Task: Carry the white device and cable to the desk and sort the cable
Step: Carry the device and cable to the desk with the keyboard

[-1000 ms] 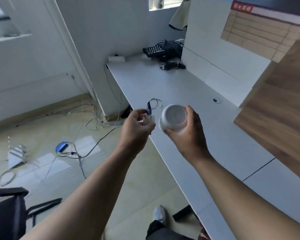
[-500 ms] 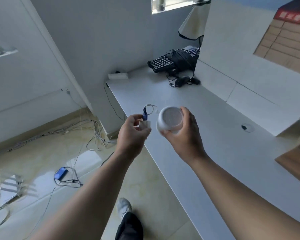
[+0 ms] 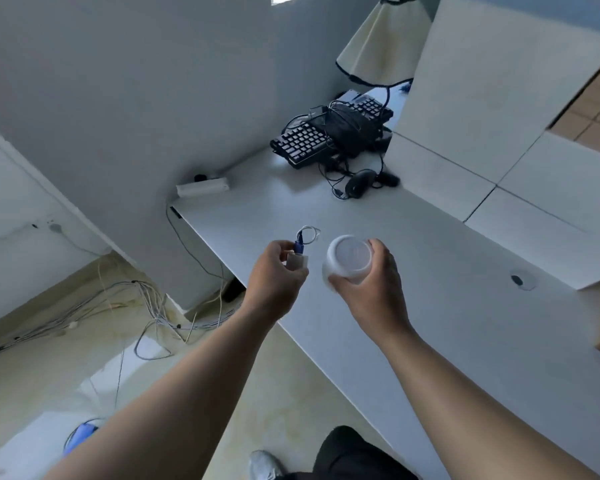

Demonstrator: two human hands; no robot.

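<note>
My right hand (image 3: 373,289) grips a round white device (image 3: 347,259), its flat end tipped toward me, above the near edge of the white desk (image 3: 465,306). My left hand (image 3: 274,275) is closed on a small white plug block (image 3: 297,261) with a blue connector and a short loop of thin white cable (image 3: 309,233) sticking up from it. Both hands hover side by side, a small gap between them, just over the desk's front-left edge.
At the desk's far end lie a black keyboard (image 3: 302,142) tangled with cables, a black mouse (image 3: 359,181), a lamp shade (image 3: 381,39) and a white power strip (image 3: 203,187). Loose cables (image 3: 146,306) and a blue object (image 3: 80,436) lie on the floor at left. A cable hole (image 3: 517,280) sits in the desk.
The view has advanced toward the desk and turned to its far end. Both hands keep the same grip and spacing on the device and plug.
</note>
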